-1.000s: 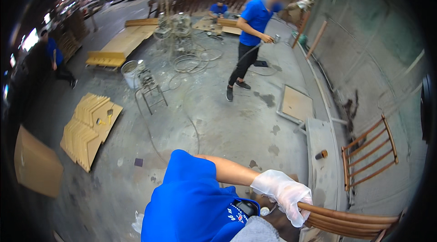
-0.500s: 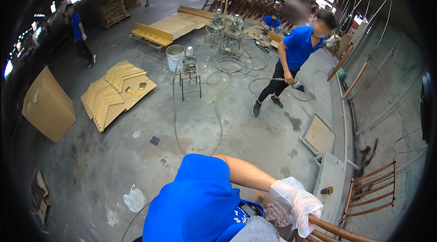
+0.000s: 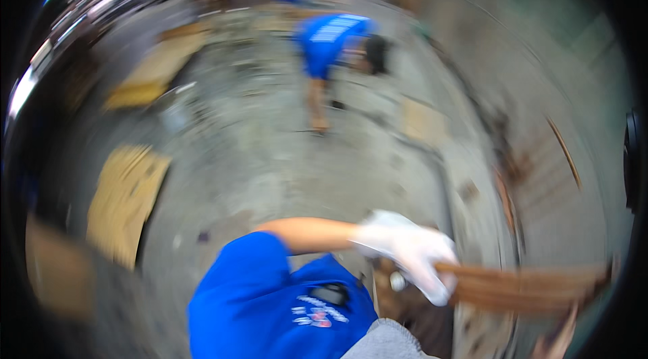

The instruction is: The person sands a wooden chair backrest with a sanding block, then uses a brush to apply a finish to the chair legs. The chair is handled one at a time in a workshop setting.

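My left arm, in a blue sleeve, reaches across to the right. Its hand [image 3: 418, 258] wears a thin whitish glove, with the fingers closed around the near end of a reddish-brown wooden slatted chair back [image 3: 526, 286]. The chair back extends to the right, its slats smeared by motion. Below the glove is a dark brown shape too blurred to name, with a small whitish round thing close to the wrist. My right hand cannot be made out; a blurred brownish shape at the lower right edge is unclear.
A co-worker in a blue shirt [image 3: 331, 38] bends low ahead, one arm reaching toward the floor. A cardboard sheet [image 3: 128, 200] lies at left, with a brown box [image 3: 61, 271] nearer. A square board [image 3: 423, 121] lies ahead right. The grey-green wall [image 3: 574, 75] runs along the right.
My view has swung and blurred, and the chair back now stretches out further to the right in my left hand. The co-worker has gone from standing to bending over.
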`<action>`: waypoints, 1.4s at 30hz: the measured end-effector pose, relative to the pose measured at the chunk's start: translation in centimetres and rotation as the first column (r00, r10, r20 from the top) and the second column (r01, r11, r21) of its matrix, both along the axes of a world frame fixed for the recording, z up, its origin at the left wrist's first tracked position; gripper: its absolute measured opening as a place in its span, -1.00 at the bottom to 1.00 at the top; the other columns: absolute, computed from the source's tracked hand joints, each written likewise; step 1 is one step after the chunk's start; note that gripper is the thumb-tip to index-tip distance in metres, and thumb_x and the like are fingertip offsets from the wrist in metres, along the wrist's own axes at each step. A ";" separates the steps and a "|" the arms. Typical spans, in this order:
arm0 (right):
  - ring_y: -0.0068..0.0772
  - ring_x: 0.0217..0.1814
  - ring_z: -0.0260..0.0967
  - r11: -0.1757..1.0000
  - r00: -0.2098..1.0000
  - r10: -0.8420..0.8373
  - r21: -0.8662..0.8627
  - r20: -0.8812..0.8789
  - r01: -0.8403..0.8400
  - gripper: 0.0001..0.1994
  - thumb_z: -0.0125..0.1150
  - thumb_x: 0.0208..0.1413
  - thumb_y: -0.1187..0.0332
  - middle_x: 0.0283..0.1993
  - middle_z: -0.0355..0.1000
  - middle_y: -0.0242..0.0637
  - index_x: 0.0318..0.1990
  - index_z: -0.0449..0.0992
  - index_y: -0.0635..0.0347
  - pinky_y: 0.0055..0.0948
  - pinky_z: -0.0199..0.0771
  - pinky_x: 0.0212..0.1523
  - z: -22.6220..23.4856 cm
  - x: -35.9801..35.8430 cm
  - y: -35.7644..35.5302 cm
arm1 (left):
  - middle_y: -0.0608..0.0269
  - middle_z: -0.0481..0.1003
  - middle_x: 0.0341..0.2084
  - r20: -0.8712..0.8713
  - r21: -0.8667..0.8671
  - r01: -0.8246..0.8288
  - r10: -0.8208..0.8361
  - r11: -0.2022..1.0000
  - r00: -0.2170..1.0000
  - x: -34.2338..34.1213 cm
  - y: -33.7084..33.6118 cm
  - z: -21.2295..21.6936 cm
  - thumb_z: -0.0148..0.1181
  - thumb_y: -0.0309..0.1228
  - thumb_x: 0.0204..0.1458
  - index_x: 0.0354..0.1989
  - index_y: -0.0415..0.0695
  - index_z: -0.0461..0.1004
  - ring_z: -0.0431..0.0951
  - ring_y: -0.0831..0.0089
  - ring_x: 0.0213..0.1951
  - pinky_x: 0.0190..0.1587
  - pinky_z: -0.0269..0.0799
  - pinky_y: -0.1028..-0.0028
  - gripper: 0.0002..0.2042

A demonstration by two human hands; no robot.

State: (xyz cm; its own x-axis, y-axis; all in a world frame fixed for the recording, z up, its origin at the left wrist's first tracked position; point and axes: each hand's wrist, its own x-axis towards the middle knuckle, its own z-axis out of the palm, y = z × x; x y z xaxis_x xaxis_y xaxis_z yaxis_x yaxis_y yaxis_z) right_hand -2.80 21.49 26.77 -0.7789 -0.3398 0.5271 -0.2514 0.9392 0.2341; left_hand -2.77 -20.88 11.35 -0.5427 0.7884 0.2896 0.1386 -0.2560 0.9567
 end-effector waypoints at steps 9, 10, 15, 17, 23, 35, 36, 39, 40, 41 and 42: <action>-0.37 -0.62 0.30 0.961 0.844 0.275 0.110 -0.460 -0.253 -0.38 0.51 -0.15 0.37 -0.52 0.32 -0.36 0.22 0.72 0.07 -0.32 0.31 -0.60 0.1 -2.8 -2.5 | 0.10 0.65 -0.50 0.093 -0.095 -0.364 0.372 0.927 0.924 -3.4 -3.4 4.6 0.85 -0.13 -0.47 -0.48 -0.25 0.63 0.64 0.33 -0.49 -0.43 0.50 0.39 -0.45; -0.42 -0.64 0.25 0.960 0.904 0.278 0.124 -0.324 -0.251 -0.38 0.51 -0.17 0.36 -0.56 0.24 -0.40 0.20 0.73 0.09 -0.35 0.25 -0.63 0.0 -2.8 -2.5 | 0.08 0.64 -0.52 0.099 -0.059 -0.413 0.417 0.909 0.904 -3.8 -3.7 4.4 0.86 -0.08 -0.49 -0.48 -0.25 0.62 0.63 0.33 -0.51 -0.45 0.49 0.37 -0.42; -0.50 -0.67 0.15 0.922 0.772 0.387 0.239 -0.504 -0.306 -0.34 0.44 -0.27 0.37 -0.57 0.12 -0.49 0.18 0.74 0.15 -0.41 0.16 -0.64 -3.0 -0.8 -4.1 | 0.13 0.54 -0.65 0.176 0.045 -0.389 0.376 0.920 0.910 -2.8 -5.0 1.7 0.82 0.00 -0.35 -0.54 -0.23 0.50 0.54 0.35 -0.63 -0.57 0.36 0.41 -0.39; -0.50 -0.67 0.15 0.931 0.736 0.364 0.223 -0.571 -0.288 -0.34 0.45 -0.27 0.41 -0.57 0.15 -0.47 0.18 0.74 0.11 -0.41 0.16 -0.64 -3.7 -0.8 -3.8 | 0.13 0.53 -0.65 0.146 0.030 -0.412 0.403 0.911 0.903 -2.5 -5.4 0.5 0.81 0.01 -0.32 -0.53 -0.22 0.50 0.54 0.35 -0.63 -0.57 0.35 0.42 -0.39; -0.43 -0.59 0.42 0.987 0.839 0.125 0.154 -0.529 -0.050 -0.31 0.53 -0.24 0.39 -0.48 0.39 -0.39 0.24 0.67 0.08 -0.38 0.38 -0.62 -3.1 -0.9 -5.0 | 0.11 0.59 -0.60 0.089 -0.014 -0.368 0.368 0.930 0.926 -3.2 -6.4 -1.2 0.79 -0.01 -0.29 -0.51 -0.23 0.52 0.59 0.36 -0.59 -0.52 0.43 0.42 -0.42; -0.32 -0.57 0.40 0.934 0.889 -0.130 0.246 -0.439 0.258 -0.23 0.56 -0.16 0.37 -0.41 0.42 -0.32 0.37 0.57 0.08 -0.29 0.45 -0.54 -1.1 0.3 -12.3 | 0.15 0.69 -0.50 0.014 -0.281 -0.244 0.258 0.928 0.966 -5.7 -9.2 0.6 0.78 -0.44 -0.50 -0.40 -0.26 0.68 0.68 0.42 -0.46 -0.36 0.56 0.42 -0.57; -0.31 -0.54 0.46 0.938 0.906 -0.138 0.242 -0.401 0.250 -0.25 0.54 -0.17 0.37 -0.39 0.44 -0.30 0.34 0.57 0.09 -0.29 0.49 -0.53 -1.0 0.3 -12.3 | 0.15 0.69 -0.49 0.030 -0.292 -0.222 0.241 0.930 0.970 -5.8 -9.1 0.5 0.77 -0.47 -0.47 -0.38 -0.26 0.68 0.68 0.43 -0.46 -0.36 0.56 0.43 -0.58; -0.21 -0.45 0.59 0.959 0.940 -0.122 0.208 -0.318 0.195 -0.27 0.50 -0.20 0.39 -0.34 0.52 -0.22 0.30 0.57 0.09 -0.24 0.60 -0.49 -1.4 0.7 -12.0 | 0.15 0.69 -0.48 0.078 -0.280 -0.179 0.209 0.943 0.975 -6.2 -8.7 -0.1 0.73 -0.55 -0.39 -0.35 -0.26 0.67 0.68 0.44 -0.45 -0.37 0.57 0.43 -0.63; -0.20 -0.44 0.59 0.963 0.922 -0.131 0.175 -0.364 0.206 -0.27 0.50 -0.21 0.39 -0.35 0.52 -0.23 0.29 0.57 0.09 -0.24 0.60 -0.48 -1.8 0.9 -11.8 | 0.15 0.69 -0.47 0.097 -0.252 -0.165 0.194 0.954 0.976 -6.3 -8.6 -0.2 0.71 -0.58 -0.37 -0.34 -0.26 0.67 0.68 0.44 -0.45 -0.37 0.57 0.43 -0.63; -0.19 -0.44 0.59 0.967 0.908 -0.144 0.139 -0.392 0.214 -0.27 0.50 -0.21 0.40 -0.35 0.52 -0.23 0.29 0.58 0.08 -0.23 0.61 -0.48 -2.4 0.9 -11.6 | 0.15 0.70 -0.47 0.113 -0.229 -0.148 0.177 0.962 0.978 -6.3 -8.4 -0.3 0.70 -0.61 -0.36 -0.33 -0.26 0.67 0.68 0.44 -0.45 -0.37 0.57 0.43 -0.64; -0.18 -0.43 0.60 0.961 0.876 -0.220 0.057 -0.430 0.270 -0.27 0.50 -0.22 0.40 -0.35 0.53 -0.24 0.29 0.58 0.07 -0.23 0.61 -0.47 -3.0 0.8 -11.3 | 0.14 0.70 -0.47 0.154 -0.228 -0.149 0.187 0.962 0.970 -6.4 -8.3 -0.3 0.70 -0.62 -0.36 -0.32 -0.27 0.67 0.68 0.44 -0.45 -0.37 0.57 0.43 -0.64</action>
State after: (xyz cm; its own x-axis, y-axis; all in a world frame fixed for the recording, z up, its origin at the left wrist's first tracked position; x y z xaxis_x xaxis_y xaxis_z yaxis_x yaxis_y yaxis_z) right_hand -2.02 10.16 23.82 -0.5628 -0.2424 0.7903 0.1271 0.9193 0.3724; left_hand -9.20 -29.14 11.00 -0.6993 0.7147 0.0149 -0.0098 -0.0304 0.9995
